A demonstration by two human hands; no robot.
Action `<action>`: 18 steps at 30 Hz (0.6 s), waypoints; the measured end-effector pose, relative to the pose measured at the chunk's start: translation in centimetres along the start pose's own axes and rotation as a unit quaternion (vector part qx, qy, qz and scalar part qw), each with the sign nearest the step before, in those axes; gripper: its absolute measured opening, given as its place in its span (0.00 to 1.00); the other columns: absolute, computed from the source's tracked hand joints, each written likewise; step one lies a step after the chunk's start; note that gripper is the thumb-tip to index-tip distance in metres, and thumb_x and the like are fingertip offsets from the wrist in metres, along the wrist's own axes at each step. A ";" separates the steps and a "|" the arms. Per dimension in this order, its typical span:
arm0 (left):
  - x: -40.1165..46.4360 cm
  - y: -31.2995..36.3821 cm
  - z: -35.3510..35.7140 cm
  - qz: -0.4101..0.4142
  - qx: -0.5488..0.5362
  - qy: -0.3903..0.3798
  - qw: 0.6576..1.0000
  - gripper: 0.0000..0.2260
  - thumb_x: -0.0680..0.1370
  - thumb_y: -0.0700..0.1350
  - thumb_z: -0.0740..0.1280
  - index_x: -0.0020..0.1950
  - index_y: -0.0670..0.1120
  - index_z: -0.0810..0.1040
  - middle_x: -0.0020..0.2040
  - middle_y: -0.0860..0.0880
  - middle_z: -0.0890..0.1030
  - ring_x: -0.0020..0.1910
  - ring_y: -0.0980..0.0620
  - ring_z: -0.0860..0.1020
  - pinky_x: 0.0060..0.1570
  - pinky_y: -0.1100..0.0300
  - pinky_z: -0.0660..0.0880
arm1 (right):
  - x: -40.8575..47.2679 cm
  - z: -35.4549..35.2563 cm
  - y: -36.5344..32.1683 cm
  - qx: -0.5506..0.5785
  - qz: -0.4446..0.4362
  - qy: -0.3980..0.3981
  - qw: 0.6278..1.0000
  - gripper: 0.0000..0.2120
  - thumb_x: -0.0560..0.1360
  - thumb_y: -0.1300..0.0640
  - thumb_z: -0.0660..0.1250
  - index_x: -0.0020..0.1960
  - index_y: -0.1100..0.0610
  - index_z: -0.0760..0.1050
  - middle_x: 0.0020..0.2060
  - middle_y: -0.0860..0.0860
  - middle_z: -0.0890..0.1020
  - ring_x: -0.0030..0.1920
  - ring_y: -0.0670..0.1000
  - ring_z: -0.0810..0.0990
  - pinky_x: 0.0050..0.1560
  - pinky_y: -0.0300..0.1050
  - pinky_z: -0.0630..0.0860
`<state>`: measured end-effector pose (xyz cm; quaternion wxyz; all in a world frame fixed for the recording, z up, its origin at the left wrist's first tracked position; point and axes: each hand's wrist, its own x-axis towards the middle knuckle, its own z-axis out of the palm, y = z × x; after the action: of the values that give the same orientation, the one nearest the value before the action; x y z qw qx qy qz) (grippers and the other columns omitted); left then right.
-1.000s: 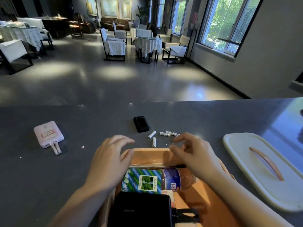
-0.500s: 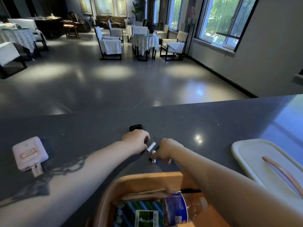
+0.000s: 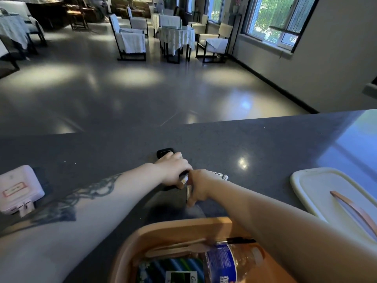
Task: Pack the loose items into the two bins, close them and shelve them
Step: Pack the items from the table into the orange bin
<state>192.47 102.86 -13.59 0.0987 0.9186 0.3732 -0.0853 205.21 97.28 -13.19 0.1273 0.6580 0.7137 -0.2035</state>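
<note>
While the orange bin (image 3: 175, 228) sits open at the bottom centre of the frame, already holding a plastic bottle (image 3: 230, 262), a green-and-blue striped packet (image 3: 163, 268) and a wooden spoon (image 3: 179, 249), both forearms reach over its far rim toward the loose things in mid-frame. Just above that rim the right hand (image 3: 201, 185) curls its fingers around at least one battery (image 3: 189, 192), whose long axis runs roughly up and down the frame; how many it holds I cannot tell. Touching it on the left, the left hand (image 3: 173, 170) has its fingers curled around another battery (image 3: 184, 178), tilted, with a dark thing beneath the palm that is too hidden to name. The relation that matters next, in my judgement, is this: two more batteries (image 3: 221, 175) lie on the grey counter (image 3: 265, 144) just to the right of the right hand's knuckles, end to end and slanting down to the right, so the right hand is the nearer one and would need only a short sideways reach. Just above the left hand lies a small black case (image 3: 164, 153), nearer to that hand. At the left edge rests a pink power bank (image 3: 17, 187), and at the right edge the white bin lid (image 3: 318, 193) with its tan handle, well apart from the hands.
</note>
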 end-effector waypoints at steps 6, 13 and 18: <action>-3.5 0.5 -1.3 -0.049 0.015 0.121 0.991 0.21 0.66 0.60 0.72 0.54 0.54 0.75 0.53 0.54 0.77 0.57 0.50 0.71 0.52 0.56 0.65 | -4.5 -3.1 1.0 0.114 0.000 0.115 0.987 0.24 0.57 0.44 0.80 0.47 0.52 0.77 0.42 0.48 0.81 0.44 0.50 0.80 0.42 0.47 0.79; -13.8 7.5 -6.5 -0.074 -0.286 0.334 0.895 0.21 0.62 0.60 0.76 0.52 0.57 0.78 0.47 0.60 0.79 0.50 0.62 0.75 0.46 0.71 0.67 | -20.1 -3.1 6.1 0.353 -0.146 0.232 0.895 0.22 0.59 0.44 0.80 0.49 0.47 0.77 0.38 0.46 0.81 0.35 0.43 0.77 0.35 0.36 0.73; -18.5 15.2 -5.0 -0.075 -0.353 0.336 0.870 0.21 0.60 0.62 0.75 0.51 0.61 0.77 0.50 0.68 0.75 0.52 0.69 0.72 0.47 0.75 0.66 | -25.0 1.6 8.1 0.113 -0.115 0.184 0.970 0.23 0.57 0.33 0.71 0.50 0.40 0.76 0.42 0.36 0.76 0.46 0.38 0.74 0.50 0.35 0.67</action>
<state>190.45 81.04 -2.69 0.2781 0.7653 0.4566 0.3585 215.69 74.76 -4.32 -0.1057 0.6075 0.7682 -0.1722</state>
